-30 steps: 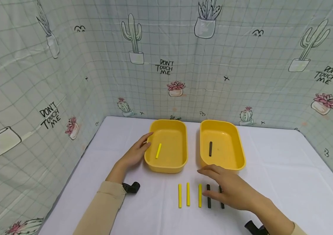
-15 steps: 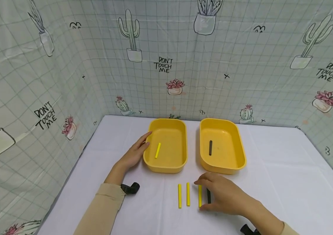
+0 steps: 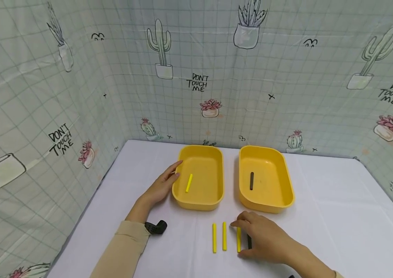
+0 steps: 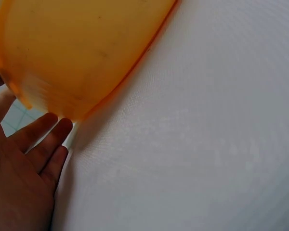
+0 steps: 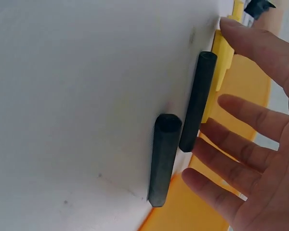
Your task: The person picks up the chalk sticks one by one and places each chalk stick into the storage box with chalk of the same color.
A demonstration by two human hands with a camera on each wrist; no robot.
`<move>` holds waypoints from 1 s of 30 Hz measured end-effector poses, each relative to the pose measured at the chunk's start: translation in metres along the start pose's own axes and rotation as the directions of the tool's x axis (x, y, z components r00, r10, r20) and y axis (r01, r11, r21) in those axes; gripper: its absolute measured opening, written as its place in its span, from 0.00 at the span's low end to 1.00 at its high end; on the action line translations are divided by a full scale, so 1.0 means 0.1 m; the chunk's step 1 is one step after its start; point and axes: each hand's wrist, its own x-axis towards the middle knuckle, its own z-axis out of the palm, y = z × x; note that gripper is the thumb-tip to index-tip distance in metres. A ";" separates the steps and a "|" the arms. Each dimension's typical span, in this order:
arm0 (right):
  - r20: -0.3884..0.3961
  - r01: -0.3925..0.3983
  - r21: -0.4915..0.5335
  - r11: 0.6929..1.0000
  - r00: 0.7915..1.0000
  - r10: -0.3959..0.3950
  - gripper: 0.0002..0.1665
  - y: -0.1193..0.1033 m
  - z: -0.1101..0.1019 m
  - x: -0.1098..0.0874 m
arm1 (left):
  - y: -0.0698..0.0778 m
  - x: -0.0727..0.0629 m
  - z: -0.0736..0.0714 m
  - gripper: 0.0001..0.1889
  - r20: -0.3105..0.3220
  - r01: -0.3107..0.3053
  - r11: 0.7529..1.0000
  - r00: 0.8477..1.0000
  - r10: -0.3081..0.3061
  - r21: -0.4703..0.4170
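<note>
My left hand (image 3: 158,189) touches the left side of the left yellow tray (image 3: 204,181); in the left wrist view its fingers reach straight to the tray's outer wall. Inside that tray lies a yellow stick (image 3: 189,183). The right yellow tray (image 3: 270,181) contains a black stick (image 3: 252,181). Over the row of sticks, my right hand (image 3: 269,237) spreads thumb and fingers near the two ends of a yellow stick (image 3: 238,241), gripping nothing. Two black sticks (image 5: 199,101) lie beneath the palm in the right wrist view, largely hidden from the head view.
Two more yellow sticks (image 3: 224,236) lie left of my right hand, in front of the trays. A white cloth (image 3: 338,208) covers the table. Behind and to the left hangs a fabric backdrop (image 3: 224,85) printed with cacti.
My right hand has come toward me and slightly left, from the right tray's front edge to over the sticks. The left hand stays at its tray, while the head view shifts slightly.
</note>
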 end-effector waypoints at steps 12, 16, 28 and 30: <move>-0.030 0.008 -0.004 1.000 1.000 -0.009 0.39 0.02 0.06 -0.02 | -0.02 0.01 0.01 0.26 -0.012 0.022 0.999 1.000 -0.021 0.036; -0.039 0.018 -0.007 1.000 0.999 -0.019 0.39 0.02 0.06 -0.01 | -0.03 0.02 0.00 0.27 -0.002 0.001 1.000 1.000 -0.001 0.025; -0.025 0.007 0.023 1.000 1.000 -0.006 0.36 -0.02 -0.07 0.04 | -0.01 0.01 0.00 0.26 -0.017 0.004 0.998 1.000 -0.003 0.055; -0.025 0.009 0.027 1.000 1.000 -0.008 0.36 -0.02 -0.09 0.05 | -0.01 0.01 0.00 0.26 -0.018 0.004 0.999 1.000 -0.003 0.053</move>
